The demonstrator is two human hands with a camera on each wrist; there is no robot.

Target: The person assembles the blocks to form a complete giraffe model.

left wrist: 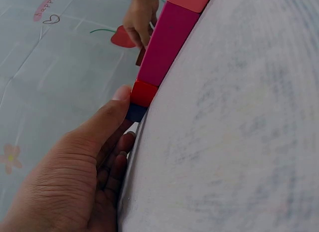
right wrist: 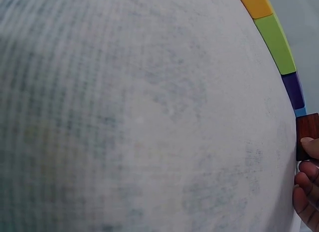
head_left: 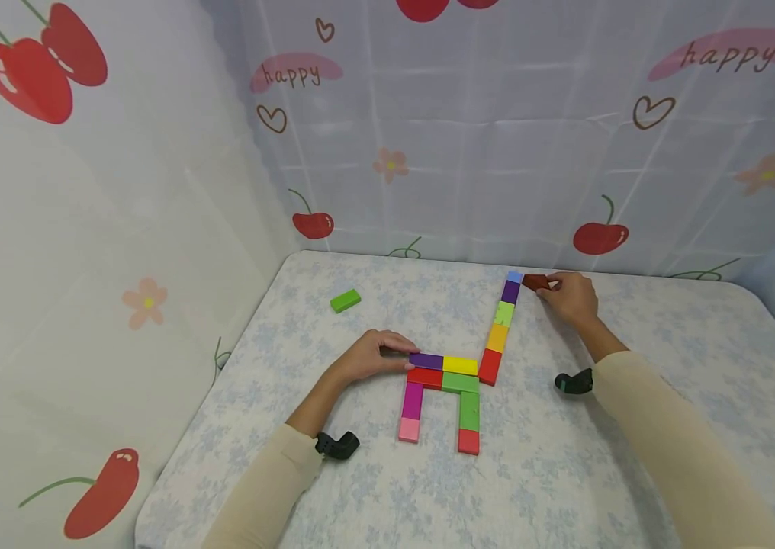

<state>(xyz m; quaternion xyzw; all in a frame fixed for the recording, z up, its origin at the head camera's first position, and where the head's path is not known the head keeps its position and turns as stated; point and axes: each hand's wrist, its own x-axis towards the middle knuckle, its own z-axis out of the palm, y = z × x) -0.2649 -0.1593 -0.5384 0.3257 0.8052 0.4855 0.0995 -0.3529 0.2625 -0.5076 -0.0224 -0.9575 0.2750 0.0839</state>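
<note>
My right hand pinches a dark brown wooden block at the far end of a slanting row of blocks. Close beside it lies the row's light blue block, followed by a dark purple block, a light green one, an orange one and a red one. Thumb and index finger of my left hand hold the left end of a purple block, whose right end meets a yellow block. In the left wrist view the thumb sits at the blocks' edge.
Below the purple and yellow pair lie a red block and a green block. Two legs run toward me, one magenta and pink, one green and red. A loose green block lies at the back left of the table.
</note>
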